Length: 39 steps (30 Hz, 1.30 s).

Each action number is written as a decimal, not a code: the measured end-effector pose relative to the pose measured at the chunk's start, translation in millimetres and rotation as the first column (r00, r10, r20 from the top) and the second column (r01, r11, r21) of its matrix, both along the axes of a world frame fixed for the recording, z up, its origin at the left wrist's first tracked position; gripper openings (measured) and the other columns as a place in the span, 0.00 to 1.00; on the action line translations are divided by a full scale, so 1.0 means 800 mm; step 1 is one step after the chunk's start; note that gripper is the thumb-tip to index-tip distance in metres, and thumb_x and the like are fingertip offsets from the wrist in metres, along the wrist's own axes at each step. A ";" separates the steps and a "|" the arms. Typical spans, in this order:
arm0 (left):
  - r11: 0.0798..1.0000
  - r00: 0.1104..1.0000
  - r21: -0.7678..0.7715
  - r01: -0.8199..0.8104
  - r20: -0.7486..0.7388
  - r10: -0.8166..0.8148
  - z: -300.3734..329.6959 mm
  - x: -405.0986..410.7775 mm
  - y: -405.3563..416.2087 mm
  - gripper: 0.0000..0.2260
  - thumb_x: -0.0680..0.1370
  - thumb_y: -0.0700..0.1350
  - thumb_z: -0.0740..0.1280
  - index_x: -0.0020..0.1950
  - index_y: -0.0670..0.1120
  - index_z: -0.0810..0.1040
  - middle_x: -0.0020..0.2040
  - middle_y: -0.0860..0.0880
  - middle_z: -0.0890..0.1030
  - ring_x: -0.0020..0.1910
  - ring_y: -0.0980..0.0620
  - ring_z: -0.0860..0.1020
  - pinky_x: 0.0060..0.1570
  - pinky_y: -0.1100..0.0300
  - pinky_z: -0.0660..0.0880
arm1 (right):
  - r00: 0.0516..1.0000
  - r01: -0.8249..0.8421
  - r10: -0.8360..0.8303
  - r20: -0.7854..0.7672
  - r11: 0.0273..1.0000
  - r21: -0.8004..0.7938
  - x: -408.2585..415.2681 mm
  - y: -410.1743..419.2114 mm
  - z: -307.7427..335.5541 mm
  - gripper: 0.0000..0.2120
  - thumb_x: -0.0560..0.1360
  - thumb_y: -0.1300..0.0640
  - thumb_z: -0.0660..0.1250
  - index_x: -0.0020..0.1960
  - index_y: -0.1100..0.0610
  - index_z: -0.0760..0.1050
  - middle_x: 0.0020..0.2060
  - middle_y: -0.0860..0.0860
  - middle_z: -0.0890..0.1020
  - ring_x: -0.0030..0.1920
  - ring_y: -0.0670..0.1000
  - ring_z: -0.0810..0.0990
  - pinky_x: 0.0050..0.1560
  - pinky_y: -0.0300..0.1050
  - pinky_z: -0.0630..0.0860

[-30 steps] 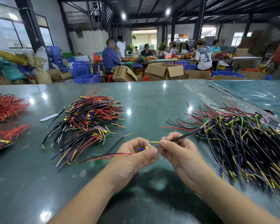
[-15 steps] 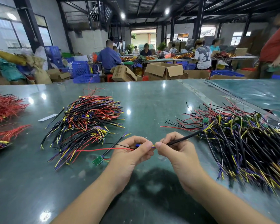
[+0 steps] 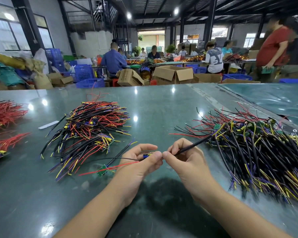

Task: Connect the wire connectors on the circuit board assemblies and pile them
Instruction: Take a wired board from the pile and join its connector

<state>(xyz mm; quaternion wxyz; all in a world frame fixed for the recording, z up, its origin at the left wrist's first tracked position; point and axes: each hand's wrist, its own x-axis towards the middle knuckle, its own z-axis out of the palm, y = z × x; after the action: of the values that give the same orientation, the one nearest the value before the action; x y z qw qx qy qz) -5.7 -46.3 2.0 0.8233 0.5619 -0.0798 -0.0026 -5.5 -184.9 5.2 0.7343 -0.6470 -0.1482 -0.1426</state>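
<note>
Mating step in hand: blue connector [image 3: 145,156] pinched in left hand [image 3: 141,162], black wire [image 3: 193,145] pinched in right hand [image 3: 184,158], above table [image 3: 162,103]; full seating judged next, then left pile [image 3: 86,127].

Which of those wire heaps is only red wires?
The red heap at the table's far left edge. The middle heap and the right heap mix black, yellow, purple and red.
</note>
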 end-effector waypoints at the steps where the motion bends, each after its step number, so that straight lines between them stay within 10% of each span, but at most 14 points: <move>1: 1.000 1.000 -0.021 0.009 -0.009 -0.009 0.000 0.001 0.000 0.11 0.62 0.43 0.74 0.42 0.44 0.81 0.36 0.44 0.80 0.35 0.51 0.81 0.39 0.64 0.78 | 1.000 -0.004 0.004 0.001 1.000 -0.018 0.000 0.000 0.000 0.18 0.71 0.72 0.68 0.33 0.51 0.70 0.31 0.48 0.76 0.32 0.46 0.72 0.34 0.35 0.70; 12: 0.997 0.997 -0.027 -0.077 -0.009 0.077 0.001 0.010 0.010 0.04 0.68 0.35 0.70 0.40 0.42 0.80 0.32 0.50 0.80 0.30 0.56 0.78 0.36 0.67 0.78 | 0.991 0.052 -0.033 -0.129 0.988 0.147 0.005 -0.004 0.004 0.05 0.75 0.64 0.67 0.41 0.57 0.76 0.33 0.51 0.80 0.32 0.46 0.76 0.33 0.36 0.73; 21: 0.945 0.947 0.142 -0.295 0.176 0.269 0.003 0.014 0.018 0.07 0.73 0.32 0.69 0.42 0.43 0.78 0.33 0.53 0.80 0.33 0.56 0.80 0.40 0.65 0.79 | 0.951 0.179 -0.022 -0.308 0.853 0.491 0.013 -0.025 0.016 0.16 0.83 0.60 0.53 0.44 0.65 0.76 0.33 0.56 0.78 0.26 0.45 0.74 0.27 0.33 0.72; 32: 0.967 0.992 -0.236 -0.094 0.054 0.110 0.007 0.012 -0.001 0.05 0.69 0.38 0.66 0.43 0.41 0.79 0.34 0.48 0.81 0.32 0.56 0.80 0.37 0.67 0.78 | 0.938 0.124 0.210 -0.277 0.542 0.831 0.018 -0.034 0.030 0.15 0.82 0.59 0.54 0.46 0.64 0.76 0.29 0.54 0.81 0.25 0.43 0.77 0.28 0.31 0.75; 39: 0.972 0.973 -0.096 -0.214 0.071 0.221 0.002 0.013 0.009 0.05 0.74 0.34 0.65 0.44 0.41 0.79 0.34 0.50 0.81 0.33 0.56 0.80 0.40 0.65 0.79 | 0.879 0.141 0.259 -0.400 0.661 0.737 0.022 -0.037 0.019 0.19 0.82 0.52 0.56 0.44 0.63 0.78 0.31 0.56 0.82 0.26 0.45 0.78 0.29 0.33 0.77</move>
<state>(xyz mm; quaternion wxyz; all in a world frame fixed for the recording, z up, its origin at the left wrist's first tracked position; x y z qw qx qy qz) 4.4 -39.5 3.5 0.8388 0.5300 -0.0510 0.1138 11.7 -214.5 20.2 0.9513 -0.2964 0.0853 -0.0038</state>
